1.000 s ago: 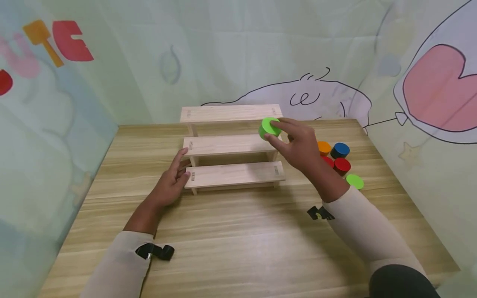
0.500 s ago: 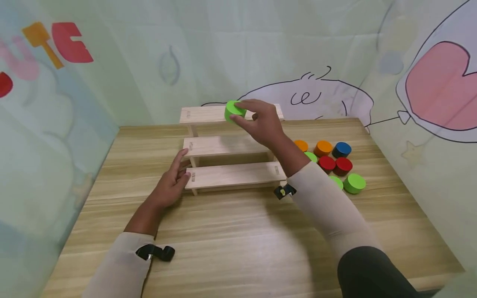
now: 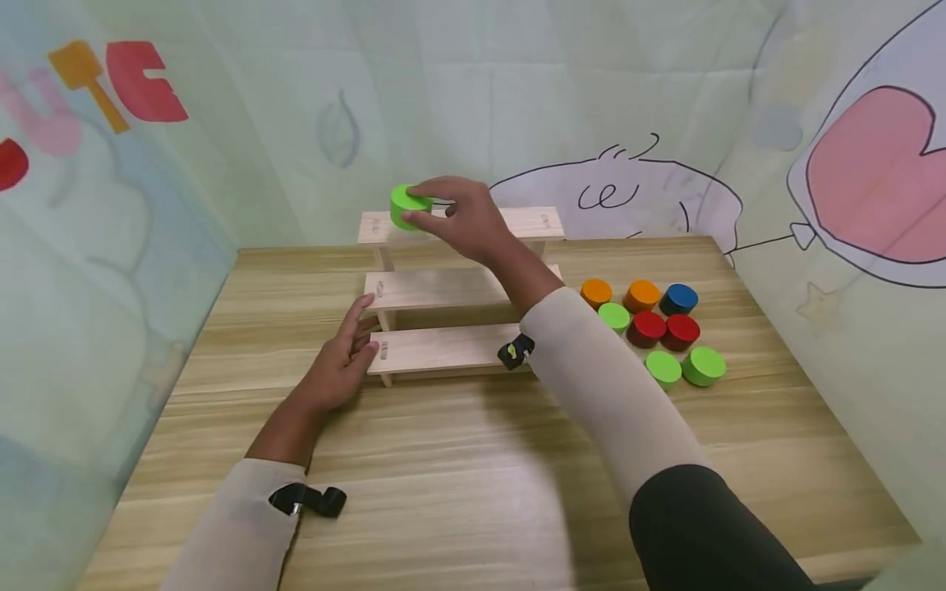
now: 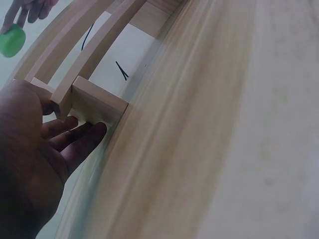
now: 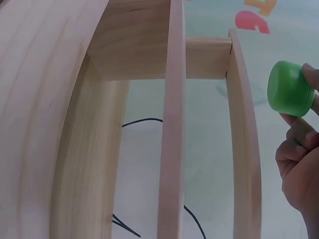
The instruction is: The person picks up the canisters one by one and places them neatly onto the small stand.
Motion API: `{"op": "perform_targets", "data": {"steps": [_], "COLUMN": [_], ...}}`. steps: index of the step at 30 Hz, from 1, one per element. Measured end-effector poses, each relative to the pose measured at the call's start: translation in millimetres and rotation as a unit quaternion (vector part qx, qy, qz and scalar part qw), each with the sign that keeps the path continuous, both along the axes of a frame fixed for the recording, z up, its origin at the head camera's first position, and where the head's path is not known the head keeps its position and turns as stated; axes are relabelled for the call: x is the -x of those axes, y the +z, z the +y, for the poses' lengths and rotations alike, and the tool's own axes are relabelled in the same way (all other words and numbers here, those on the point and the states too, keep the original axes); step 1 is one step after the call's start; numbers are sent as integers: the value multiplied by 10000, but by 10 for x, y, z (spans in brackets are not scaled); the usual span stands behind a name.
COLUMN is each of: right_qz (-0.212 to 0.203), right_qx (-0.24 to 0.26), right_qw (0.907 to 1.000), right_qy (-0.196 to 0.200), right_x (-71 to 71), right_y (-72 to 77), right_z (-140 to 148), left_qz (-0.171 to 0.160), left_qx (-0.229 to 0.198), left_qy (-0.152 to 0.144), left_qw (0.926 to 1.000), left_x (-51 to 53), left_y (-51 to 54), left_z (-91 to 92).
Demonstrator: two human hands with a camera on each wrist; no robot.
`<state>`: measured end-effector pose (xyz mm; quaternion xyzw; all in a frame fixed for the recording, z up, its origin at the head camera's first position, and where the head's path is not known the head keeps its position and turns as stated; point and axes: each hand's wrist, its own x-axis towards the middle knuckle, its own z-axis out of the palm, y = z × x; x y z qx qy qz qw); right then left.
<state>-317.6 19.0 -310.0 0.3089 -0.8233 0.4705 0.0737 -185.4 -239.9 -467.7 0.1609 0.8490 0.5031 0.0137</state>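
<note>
Where the left hand (image 3: 336,369) lies: near left, fingers spread apart, thumb touching the lowest shelf's (image 3: 443,349) left end and a fingertip at the middle shelf's (image 3: 421,289); clamped on nothing.
Loose discs: on the tabletop (image 3: 443,492), right of the wooden rack (image 3: 473,286), stand three green discs (image 3: 704,366), two red discs (image 3: 646,329), two orange discs (image 3: 642,295) and one blue disc (image 3: 678,299).
Right hand (image 3: 469,217): extended over the rack, thumb and finger clamped on the held green disc (image 3: 405,213).
Held green disc: above the left end of the top shelf (image 3: 528,222); apart from the wood in the right wrist view.
Change: within the last second, the disc has travelled leftward from the rack's right end, while the left hand has kept its place.
Meaning: the carry appears nearly complete, with the disc not yet released.
Backdrop (image 3: 251,164): pale printed cloth behind the rack.
</note>
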Motion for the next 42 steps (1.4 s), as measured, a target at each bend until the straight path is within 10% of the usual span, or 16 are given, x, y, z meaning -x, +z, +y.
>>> {"op": "perform_targets", "data": {"steps": [10,42], "right_qz": [-654,-1070], "right_qx": [392,-351], "right_qw": [9970,9933], "right_qy": [140,-256], "right_x": [185,147], "right_y": [-112,-102], "right_z": [-191,-273], "left_qz": [127,224], "left_qx": [63,210], "left_qy": [-49,77], "left_qw": [9999,9995], "left_x": [2,-1], "left_y": [-4,-22], "left_z": [5,7]}}
